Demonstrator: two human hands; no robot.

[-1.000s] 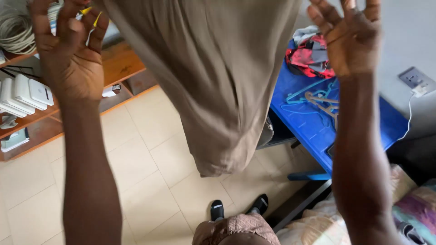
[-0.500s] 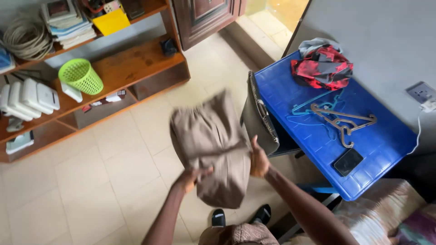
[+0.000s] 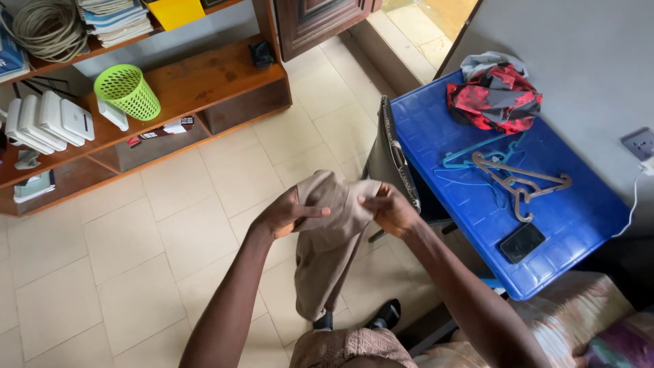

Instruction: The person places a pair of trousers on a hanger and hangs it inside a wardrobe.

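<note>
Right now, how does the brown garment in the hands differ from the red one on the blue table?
The brown garment is plain tan; the red garment is red and black patterned. The brown one hangs down, held at its top by the left hand and right hand; the red one lies crumpled on the blue table, untouched. Both are soft cloth.

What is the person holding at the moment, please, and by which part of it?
Both hands, left hand and right hand, grip a tan garment by its upper end, one at each side; the rest hangs down toward the floor.
</note>
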